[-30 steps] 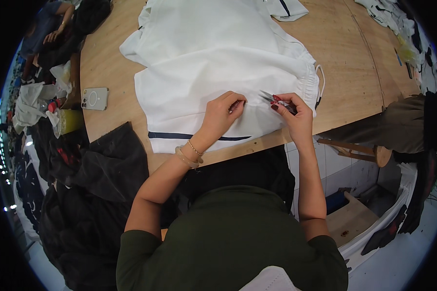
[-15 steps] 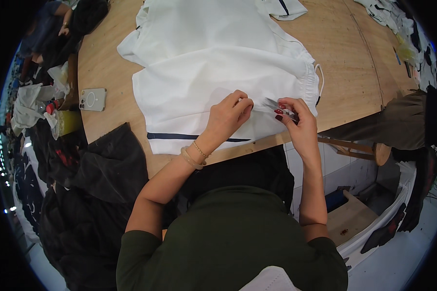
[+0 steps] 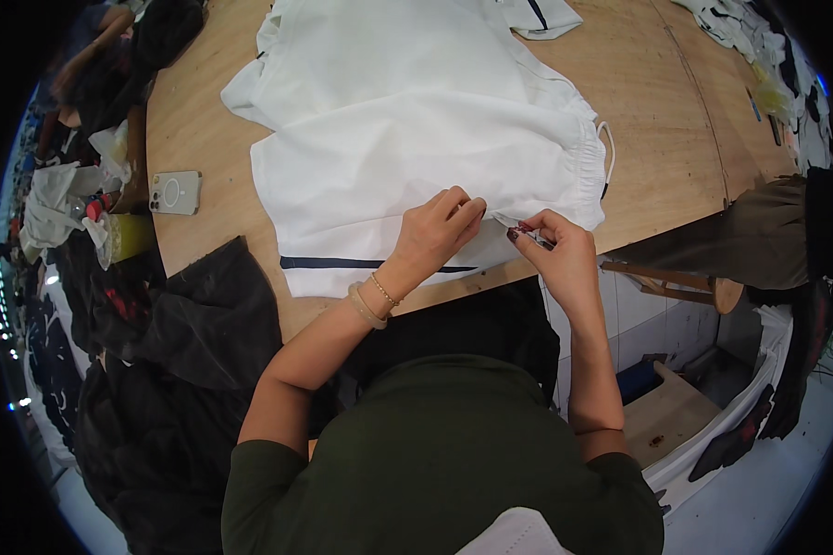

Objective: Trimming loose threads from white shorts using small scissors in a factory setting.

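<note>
White shorts [image 3: 389, 153] lie on the wooden table, their gathered elastic waistband [image 3: 585, 171] to the right and a dark navy stripe [image 3: 342, 263] along the near left. My left hand [image 3: 432, 233] is closed in a pinch at the seam of the near leg; its fingertips partly hide what they grip, which looks like the shorts' cloth. Close beside it, near the table's front edge, my right hand [image 3: 566, 259] is closed around small metal thread snips [image 3: 545, 244]. The snips are mostly covered by the fingers, their tip toward the seam.
A phone [image 3: 175, 192] rests at the table's left. Dark cloth [image 3: 217, 314] hangs over the left corner, near a cup of yellow drink [image 3: 130, 236]. A wooden stool [image 3: 727, 293] stands under the right side. Another person's arm [image 3: 93, 51] shows far left.
My right hand has drawn down toward the table's edge with the snips, whose blades now show less. My left hand has barely moved. The other person's arm has shifted.
</note>
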`<state>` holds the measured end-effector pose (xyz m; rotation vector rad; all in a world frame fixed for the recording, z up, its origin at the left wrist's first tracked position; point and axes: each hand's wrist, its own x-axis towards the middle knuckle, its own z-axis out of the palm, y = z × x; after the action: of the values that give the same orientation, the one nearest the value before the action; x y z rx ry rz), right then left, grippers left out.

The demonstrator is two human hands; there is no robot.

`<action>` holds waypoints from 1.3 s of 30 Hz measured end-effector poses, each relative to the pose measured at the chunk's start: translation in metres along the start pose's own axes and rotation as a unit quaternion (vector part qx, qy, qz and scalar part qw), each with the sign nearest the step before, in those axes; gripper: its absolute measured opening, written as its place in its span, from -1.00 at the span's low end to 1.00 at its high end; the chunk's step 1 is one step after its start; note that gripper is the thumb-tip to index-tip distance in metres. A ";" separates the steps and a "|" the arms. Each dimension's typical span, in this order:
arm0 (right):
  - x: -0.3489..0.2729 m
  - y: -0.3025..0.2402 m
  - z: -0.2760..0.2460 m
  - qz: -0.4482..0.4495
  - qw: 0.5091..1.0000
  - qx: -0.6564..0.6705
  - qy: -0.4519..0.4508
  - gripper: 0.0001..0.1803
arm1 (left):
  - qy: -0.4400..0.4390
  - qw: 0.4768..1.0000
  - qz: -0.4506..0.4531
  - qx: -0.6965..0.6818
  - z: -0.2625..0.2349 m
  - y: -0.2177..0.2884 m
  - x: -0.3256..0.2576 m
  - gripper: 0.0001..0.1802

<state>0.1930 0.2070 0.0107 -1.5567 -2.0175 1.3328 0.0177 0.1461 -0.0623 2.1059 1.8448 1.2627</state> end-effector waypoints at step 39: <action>0.013 -0.013 0.028 -0.155 0.979 -0.132 0.013 -0.81 | 0.042 0.950 -0.200 -0.235 -0.009 -0.012 -0.001 -0.87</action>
<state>0.1604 0.2042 0.0019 -1.2738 -2.3794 0.9546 0.0026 0.1448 -0.0629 1.3758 1.6668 1.5037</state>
